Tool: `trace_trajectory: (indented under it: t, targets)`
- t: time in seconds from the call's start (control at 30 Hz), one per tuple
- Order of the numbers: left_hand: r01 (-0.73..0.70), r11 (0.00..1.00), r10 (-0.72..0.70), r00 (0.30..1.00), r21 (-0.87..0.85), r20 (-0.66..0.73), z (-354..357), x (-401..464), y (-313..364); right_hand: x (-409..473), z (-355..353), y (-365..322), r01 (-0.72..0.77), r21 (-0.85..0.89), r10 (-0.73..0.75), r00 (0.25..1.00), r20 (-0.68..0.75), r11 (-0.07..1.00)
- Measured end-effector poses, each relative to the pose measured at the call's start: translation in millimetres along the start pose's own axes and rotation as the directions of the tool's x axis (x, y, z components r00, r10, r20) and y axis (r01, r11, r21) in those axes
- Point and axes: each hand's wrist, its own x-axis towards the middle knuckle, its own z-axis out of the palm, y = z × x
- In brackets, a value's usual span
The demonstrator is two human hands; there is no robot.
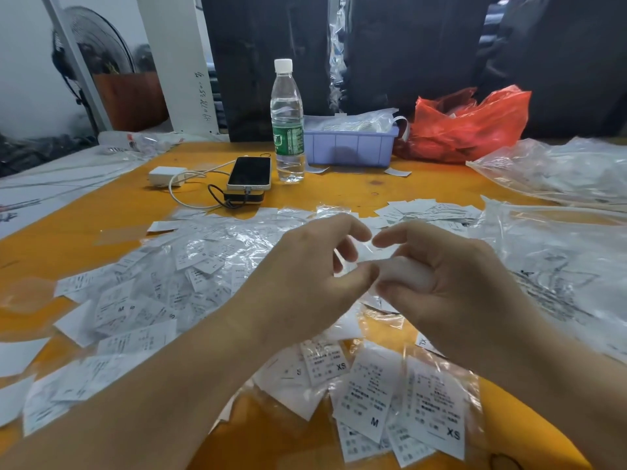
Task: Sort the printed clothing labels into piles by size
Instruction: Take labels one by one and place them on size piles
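Hands: left hand [305, 283] and right hand [451, 283] are meeting above an orange table [373, 188].
Fingers: both hands' curled fingers are pinching a blurred white bundle of labels [403, 273].
Labels: white printed clothing labels [152, 293], many in clear plastic sleeves, are lying scattered beneath, some reading M, S, XS.
Background: clear water bottle [287, 130], black phone [250, 173], lilac plastic tray [349, 147], red plastic bag [468, 123] are standing beyond.
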Motion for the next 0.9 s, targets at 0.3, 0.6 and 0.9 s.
trace_trajectory:
  t: [0.3, 0.6, 0.9]
  targets:
    - [-0.012, 0.998, 0.005, 0.995, -0.066, -0.104, -10.1, 2.3, 5.1, 3.8, -3.1, 2.9, -0.033, 0.060, 0.037, 0.998, -0.060, 0.998]
    - [0.191, 0.930, -0.135, 0.972, -0.314, 0.191, -3.9, 5.6, 2.8, 5.0, -2.2, 0.5, 0.044, 0.253, -0.038, 0.999, -0.030, 0.966]
    - [0.210, 0.855, -0.131, 0.972, -0.475, 0.195, -8.2, 7.2, 1.4, 3.1, -3.5, 1.3, -0.025, 0.247, 0.045, 0.996, -0.077, 0.969]
